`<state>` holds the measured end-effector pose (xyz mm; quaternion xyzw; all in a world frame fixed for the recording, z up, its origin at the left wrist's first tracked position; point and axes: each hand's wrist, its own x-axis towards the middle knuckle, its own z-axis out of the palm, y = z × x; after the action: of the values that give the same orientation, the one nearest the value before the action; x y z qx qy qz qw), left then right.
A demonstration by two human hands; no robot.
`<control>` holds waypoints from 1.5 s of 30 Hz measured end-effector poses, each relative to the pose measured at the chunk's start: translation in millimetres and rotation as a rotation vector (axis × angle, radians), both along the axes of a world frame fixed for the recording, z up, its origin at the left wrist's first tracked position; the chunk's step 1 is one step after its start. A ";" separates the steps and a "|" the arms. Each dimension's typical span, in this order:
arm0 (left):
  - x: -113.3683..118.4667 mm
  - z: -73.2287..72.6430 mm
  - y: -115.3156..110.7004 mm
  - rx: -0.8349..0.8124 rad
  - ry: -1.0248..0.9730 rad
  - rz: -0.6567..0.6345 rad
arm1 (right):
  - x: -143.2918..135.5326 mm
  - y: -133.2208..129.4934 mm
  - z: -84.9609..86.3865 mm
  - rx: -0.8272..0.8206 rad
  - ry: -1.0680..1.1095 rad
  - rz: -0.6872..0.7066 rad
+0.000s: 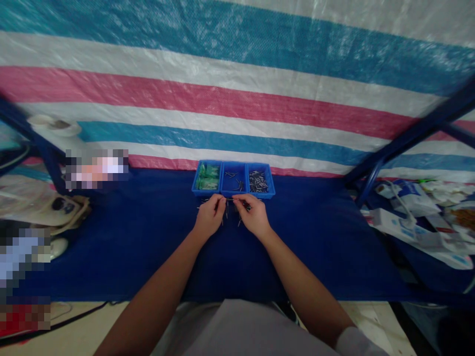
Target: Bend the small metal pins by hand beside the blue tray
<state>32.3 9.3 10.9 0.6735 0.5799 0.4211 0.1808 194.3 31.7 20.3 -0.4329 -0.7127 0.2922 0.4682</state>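
Note:
My left hand and my right hand meet just in front of a blue three-compartment tray. Both are closed in a pinch, gripping a thin metal pin stretched level between the fingertips. More slim metal pins lie loose on the dark blue cloth around and beneath my fingers, partly hidden by them. Inside the tray, small green-tinted clear packets fill the left compartment. A few pins lie scattered in the middle one, and a dense heap of pins occupies the right one.
The dark blue cloth surface extends to both sides. Behind the tray rises a striped plastic sheet. Blue metal frame bars slant at the right, near white boxes and bags. A white roll and other clutter stand at the left.

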 end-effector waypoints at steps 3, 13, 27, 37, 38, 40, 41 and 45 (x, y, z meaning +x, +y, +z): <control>-0.3 -0.7 -0.2 0.017 -0.044 -0.011 | 0.4 -0.2 0.9 -0.019 0.013 -0.013; 1.7 -3.0 0.5 0.028 -0.025 -0.022 | 0.6 1.0 -1.5 -0.024 -0.005 -0.007; 2.5 -4.4 1.0 0.048 -0.071 -0.024 | 1.7 0.8 0.3 -0.028 0.022 -0.018; 1.5 -5.8 2.5 0.048 -0.050 -0.001 | 1.2 1.5 -2.3 -0.036 0.050 -0.035; 1.5 -5.8 2.4 0.046 -0.042 0.003 | 1.3 1.7 -2.9 -0.036 0.053 -0.035; 1.8 -5.8 2.0 0.041 -0.031 0.009 | 1.5 1.9 -3.5 -0.039 0.054 -0.032; 2.0 -5.8 1.8 0.039 -0.028 0.010 | 1.6 1.9 -3.5 -0.043 0.053 -0.029; 2.6 -5.7 1.7 0.046 -0.027 0.007 | 1.7 1.1 -1.8 -0.045 0.061 -0.020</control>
<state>34.9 11.1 5.3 0.6697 0.5699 0.4441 0.1718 196.0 32.9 18.6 -0.4413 -0.6870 0.3166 0.4827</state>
